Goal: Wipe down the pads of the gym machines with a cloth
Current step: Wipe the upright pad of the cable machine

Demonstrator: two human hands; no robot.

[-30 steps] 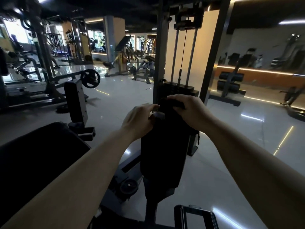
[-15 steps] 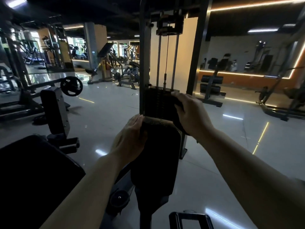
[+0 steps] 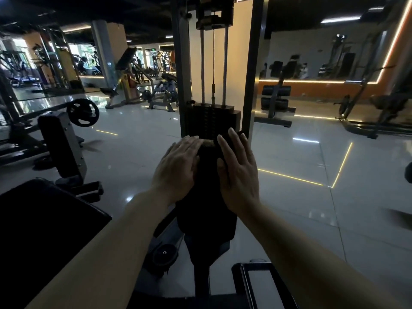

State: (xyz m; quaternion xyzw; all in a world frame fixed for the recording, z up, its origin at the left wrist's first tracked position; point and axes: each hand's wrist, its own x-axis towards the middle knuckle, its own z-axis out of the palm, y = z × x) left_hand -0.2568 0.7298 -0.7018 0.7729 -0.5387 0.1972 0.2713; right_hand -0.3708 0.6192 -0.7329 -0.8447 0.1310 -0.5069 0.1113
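- Left hand (image 3: 178,168) flat, fingers straight and together, pressed against the left side of the upright pad (image 3: 206,197); nothing gripped; likely steadying the pad from that side
- Right hand (image 3: 239,172) flat too, fingers extended, pressed on the pad's right upper face; dark cloth (image 3: 225,150) apparently trapped beneath palm and fingers, edges peeking out near the fingertips; hard to separate from the black pad in this gloom
- Hands apart, pad sandwiched between them; flat palms spread pressure wide, sensible for wiping rather than pinching
- Pad standing upright on its post, directly in front of the weight stack (image 3: 211,121), the stack sitting between two frame uprights with guide rods and cable rising above
- Another black pad (image 3: 44,230) lower left, probably the seat; seemingly next in line
- Plate-loaded machine (image 3: 66,134) off to the left; other machines well apart across the glossy floor (image 3: 301,208)
- No brand, label or writing legible anywhere; too dim and too small to read
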